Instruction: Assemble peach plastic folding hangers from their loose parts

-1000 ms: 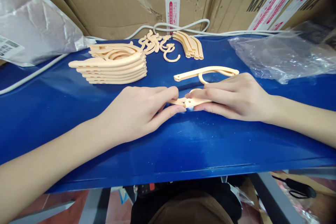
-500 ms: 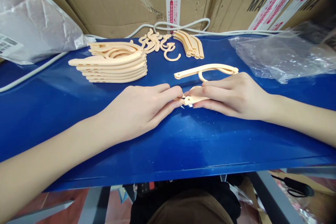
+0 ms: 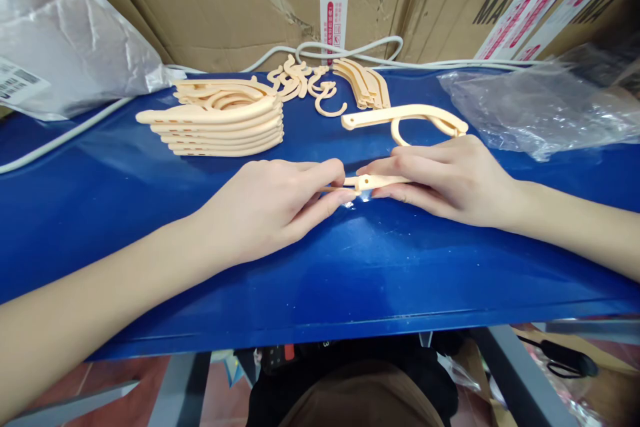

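Just above the blue table, my right hand is closed around cream plastic folding hanger parts. One hanger arm with a small hole at its end points left from those fingers. Another curved hanger arm rises behind the same hand, a loop-shaped piece showing beneath it. My left hand pinches a thin cream hanger piece whose tip meets or nearly meets the holed end. Its shape is mostly hidden by the fingers. A neat stack of hangers lies beyond my left hand.
Loose cream hooks and a bundle of hanger arms lie at the back. A clear plastic bag rests back right, a silvery package back left. A white cable runs before cardboard boxes.
The holed arm end has shifted slightly right and up, and the gap between my hands is a little wider. The rear hanger arm has tilted and moved slightly up and right.
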A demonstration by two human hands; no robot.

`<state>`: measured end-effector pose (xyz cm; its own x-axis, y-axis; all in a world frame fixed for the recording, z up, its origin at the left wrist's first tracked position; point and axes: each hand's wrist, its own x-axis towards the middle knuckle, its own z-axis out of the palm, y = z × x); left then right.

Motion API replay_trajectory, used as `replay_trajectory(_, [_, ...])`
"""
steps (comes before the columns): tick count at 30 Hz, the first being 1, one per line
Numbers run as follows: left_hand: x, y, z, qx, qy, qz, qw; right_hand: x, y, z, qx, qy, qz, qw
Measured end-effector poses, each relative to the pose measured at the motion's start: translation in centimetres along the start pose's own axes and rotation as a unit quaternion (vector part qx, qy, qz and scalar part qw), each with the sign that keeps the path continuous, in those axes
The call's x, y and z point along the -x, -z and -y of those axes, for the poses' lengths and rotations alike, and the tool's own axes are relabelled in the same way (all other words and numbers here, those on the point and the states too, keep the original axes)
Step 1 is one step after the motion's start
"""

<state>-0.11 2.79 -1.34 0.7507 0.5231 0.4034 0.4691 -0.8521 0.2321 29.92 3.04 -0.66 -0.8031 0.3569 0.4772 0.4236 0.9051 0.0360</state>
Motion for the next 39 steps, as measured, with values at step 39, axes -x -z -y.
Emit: replay_trajectory(39, [0.0, 0.1, -0.4, -0.075, 0.029, 0.028, 0.996, -0.2, -0.2, 0.1, 0.03, 0.04, -0.002, 0.999])
